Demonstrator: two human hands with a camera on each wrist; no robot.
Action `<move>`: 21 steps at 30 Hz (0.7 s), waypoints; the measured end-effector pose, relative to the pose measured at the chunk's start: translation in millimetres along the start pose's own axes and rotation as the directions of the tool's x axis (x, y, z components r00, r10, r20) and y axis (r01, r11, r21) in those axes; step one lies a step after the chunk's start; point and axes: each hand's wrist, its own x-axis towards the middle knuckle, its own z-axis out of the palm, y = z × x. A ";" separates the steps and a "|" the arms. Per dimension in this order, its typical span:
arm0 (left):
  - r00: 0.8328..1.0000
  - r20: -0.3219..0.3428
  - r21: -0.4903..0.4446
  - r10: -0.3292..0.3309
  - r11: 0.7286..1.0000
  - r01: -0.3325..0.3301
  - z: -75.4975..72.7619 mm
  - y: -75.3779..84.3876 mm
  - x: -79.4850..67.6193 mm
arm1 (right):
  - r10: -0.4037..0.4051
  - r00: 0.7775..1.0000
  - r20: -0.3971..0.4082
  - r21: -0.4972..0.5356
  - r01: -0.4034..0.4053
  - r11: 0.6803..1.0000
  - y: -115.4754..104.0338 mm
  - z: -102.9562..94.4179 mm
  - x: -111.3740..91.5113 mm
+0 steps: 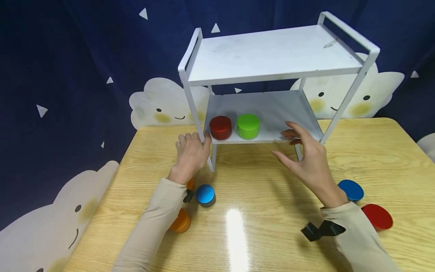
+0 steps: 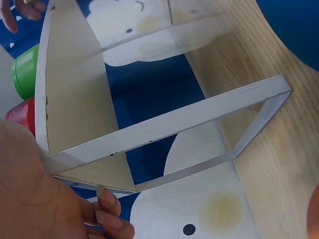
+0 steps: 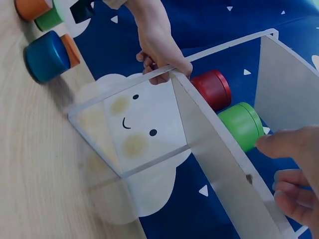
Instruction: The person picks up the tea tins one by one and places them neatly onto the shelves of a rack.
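Note:
A white two-tier rack (image 1: 272, 51) stands on the wooden table. On its lower shelf a round red tin (image 1: 221, 128) sits at the left, with a green tin (image 1: 248, 126) beside it. My left hand (image 1: 192, 153) grips the rack's left front post at the height of that shelf, thumb on the front edge. In the right wrist view, its fingers curl round the frame below the red tin (image 3: 212, 89). My right hand (image 1: 307, 156) is near the front right of the lower shelf, thumb and fingers spread apart with nothing between them.
A blue tin (image 1: 205, 195) and an orange tin (image 1: 181, 221) stand by my left forearm, with more orange partly hidden behind the wrist. Near my right forearm are a blue round piece (image 1: 351, 190) and a red one (image 1: 378, 217). A dark blue curtain (image 1: 85, 56) hangs behind.

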 end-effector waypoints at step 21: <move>1.000 -0.015 0.001 0.009 1.000 -0.009 0.4 0.5 -0.6 | 0.117 0.992 -0.044 -0.138 -0.122 0.983 29.7 -36.0 -62.2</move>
